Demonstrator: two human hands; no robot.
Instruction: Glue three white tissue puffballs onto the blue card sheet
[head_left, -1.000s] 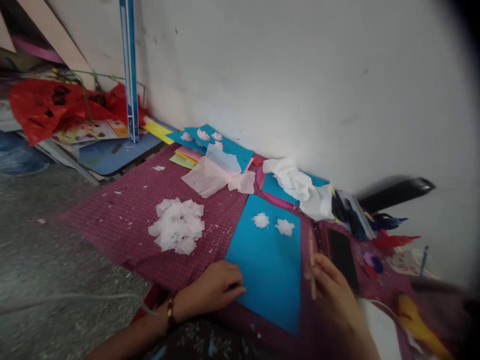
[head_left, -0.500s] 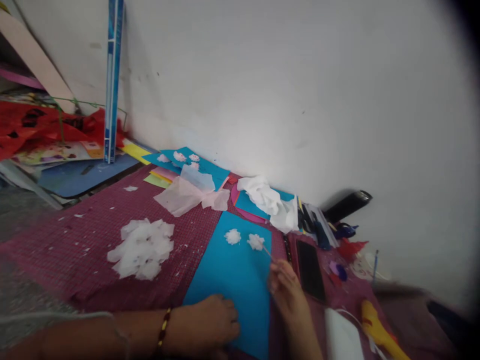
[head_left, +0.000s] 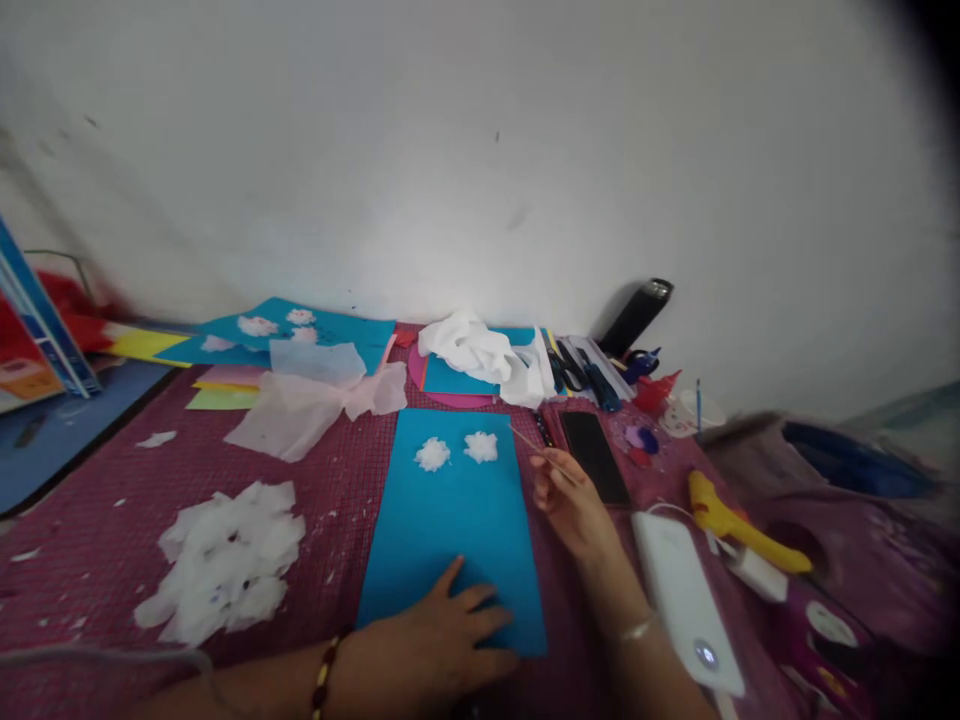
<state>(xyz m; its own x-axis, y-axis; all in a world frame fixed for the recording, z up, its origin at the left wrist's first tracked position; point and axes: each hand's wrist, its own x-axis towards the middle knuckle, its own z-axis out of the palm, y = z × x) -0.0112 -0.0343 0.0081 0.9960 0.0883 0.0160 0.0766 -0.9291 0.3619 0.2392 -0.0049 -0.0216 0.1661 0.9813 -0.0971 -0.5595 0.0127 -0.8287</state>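
Note:
My left hand (head_left: 450, 635) lies with fingers spread on the lower end of a blue sheet of paper (head_left: 450, 520). In my right hand (head_left: 574, 505), a thin stick (head_left: 536, 448) is pinched, its tip at the sheet's upper right edge. Two small ruffled white paper flowers, a left one (head_left: 433, 454) and a right one (head_left: 481, 447), sit side by side near the sheet's top. The stick's tip is apart from the right flower. To the left, a heap of white tissue pieces (head_left: 225, 565) rests on the purple checked tablecloth (head_left: 337, 520).
Crumpled white tissue (head_left: 480, 350) and another blue sheet with flowers (head_left: 345, 335) lie by the wall. Rightward are a black phone (head_left: 596, 455), scissors (head_left: 566, 365), a white device with a lit display (head_left: 686, 590), a yellow-handled tool (head_left: 739, 520) and a dark cylinder (head_left: 637, 318).
My right hand has drawn the stick away from the right flower. My left hand's fingers have spread from a curled pose. The view has turned to the right.

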